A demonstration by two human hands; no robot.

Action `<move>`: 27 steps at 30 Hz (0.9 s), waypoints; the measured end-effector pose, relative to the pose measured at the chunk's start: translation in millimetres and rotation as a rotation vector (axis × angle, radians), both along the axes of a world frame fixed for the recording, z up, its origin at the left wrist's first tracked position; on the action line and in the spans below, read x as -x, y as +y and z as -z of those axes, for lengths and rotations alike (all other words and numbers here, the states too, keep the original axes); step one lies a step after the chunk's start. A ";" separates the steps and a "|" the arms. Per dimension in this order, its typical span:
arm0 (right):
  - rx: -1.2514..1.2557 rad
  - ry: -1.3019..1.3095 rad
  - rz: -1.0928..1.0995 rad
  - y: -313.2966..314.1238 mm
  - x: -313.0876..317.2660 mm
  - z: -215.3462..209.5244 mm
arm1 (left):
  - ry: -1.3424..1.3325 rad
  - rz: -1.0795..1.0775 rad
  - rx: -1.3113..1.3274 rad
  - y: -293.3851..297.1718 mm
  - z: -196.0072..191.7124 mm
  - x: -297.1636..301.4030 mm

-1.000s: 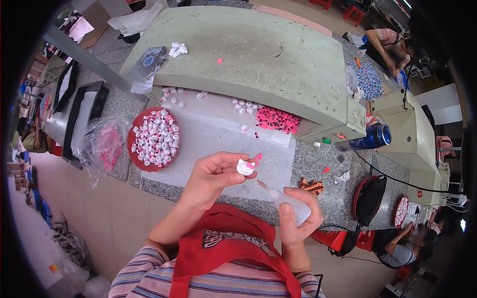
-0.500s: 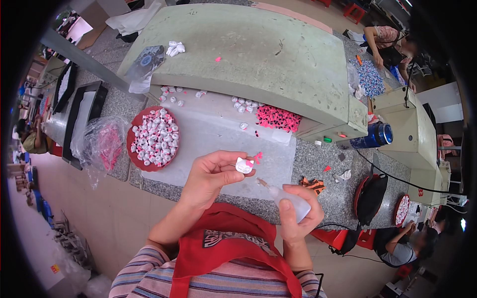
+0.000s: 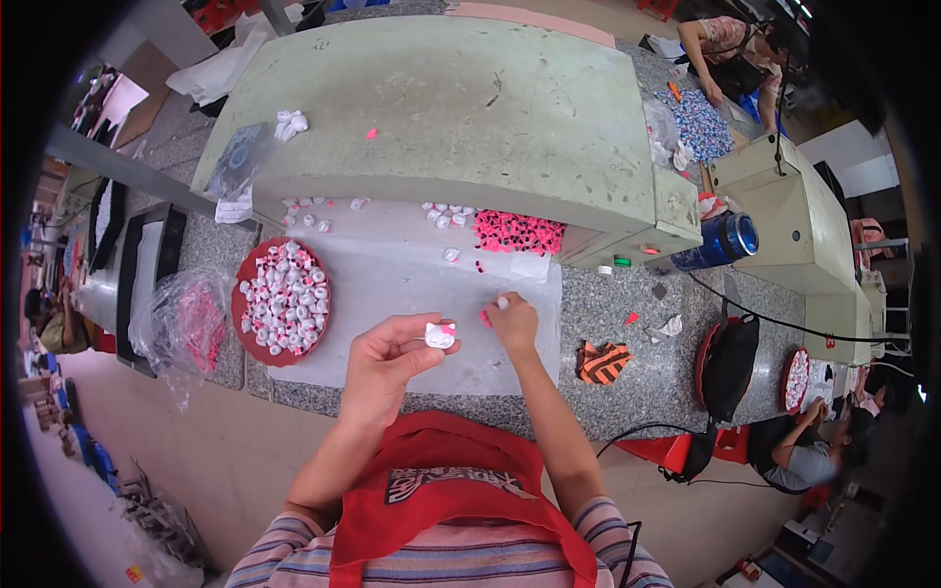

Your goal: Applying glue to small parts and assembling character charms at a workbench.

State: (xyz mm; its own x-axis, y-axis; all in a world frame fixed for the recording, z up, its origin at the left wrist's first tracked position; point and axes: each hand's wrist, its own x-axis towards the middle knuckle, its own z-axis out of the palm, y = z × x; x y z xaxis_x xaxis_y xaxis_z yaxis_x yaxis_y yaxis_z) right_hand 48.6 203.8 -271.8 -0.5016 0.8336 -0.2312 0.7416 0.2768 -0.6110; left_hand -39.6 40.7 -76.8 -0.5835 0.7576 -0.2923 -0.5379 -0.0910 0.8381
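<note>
Over the white sheet (image 3: 387, 269), play is suddenly shifted: the right hand (image 3: 516, 321), seen half a second ago lower down with a squeeze bottle, is now stretched forward to the pink bits (image 3: 485, 318), its fingers curled round a whitish object (image 3: 503, 302); whether that is the bottle cannot be told. Between thumb and fingers of the left hand (image 3: 384, 365), the little white cat-head piece (image 3: 440, 335) is pinched as before. By this, the piece seems to be kept waiting while the pink bits are attended to. On the red apron (image 3: 441, 443), pale lettering is carried by a dark patch (image 3: 456, 482), too warped to be read
</note>
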 end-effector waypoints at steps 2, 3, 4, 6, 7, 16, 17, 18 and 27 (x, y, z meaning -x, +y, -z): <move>-0.028 -0.096 -0.059 1.0 9.9 8.1 | 0.013 -0.013 -0.008 -3.3 1.0 1.2; -0.044 -0.240 -0.116 2.1 13.2 10.3 | 0.017 -0.038 0.019 -4.5 1.8 1.5; -0.075 -0.238 -0.147 3.2 15.1 12.0 | 0.008 -0.056 0.036 -4.8 3.1 0.8; -0.092 -0.250 -0.173 3.9 13.3 14.9 | 0.000 -0.019 0.015 -3.9 6.1 -3.0; -0.104 -0.230 -0.179 5.2 12.1 16.5 | -0.001 -0.041 0.027 -3.0 7.2 -5.5; -0.009 -0.060 -0.244 5.0 -14.0 22.7 | 0.002 0.007 -0.040 -17.1 -2.2 -22.7; -0.038 -0.073 -0.261 3.7 -14.8 23.2 | 0.013 -0.016 -0.038 -21.7 -4.5 -24.1; -0.060 -0.057 -0.249 2.3 -15.4 21.5 | 0.016 -0.067 0.021 -27.2 -6.8 -25.7; 0.558 0.721 -0.082 -61.4 -80.0 -183.1 | 0.274 -0.056 -0.016 -44.0 -28.6 -51.0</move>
State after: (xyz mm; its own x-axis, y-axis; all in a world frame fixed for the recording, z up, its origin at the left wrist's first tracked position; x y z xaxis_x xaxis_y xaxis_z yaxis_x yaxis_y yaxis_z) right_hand 128.6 142.3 -88.7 -0.7331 0.6508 -0.1976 0.1197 -0.1626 -0.9794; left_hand 11.4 -3.3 -48.2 -0.6806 0.7249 -0.1066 -0.2855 -0.1284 0.9498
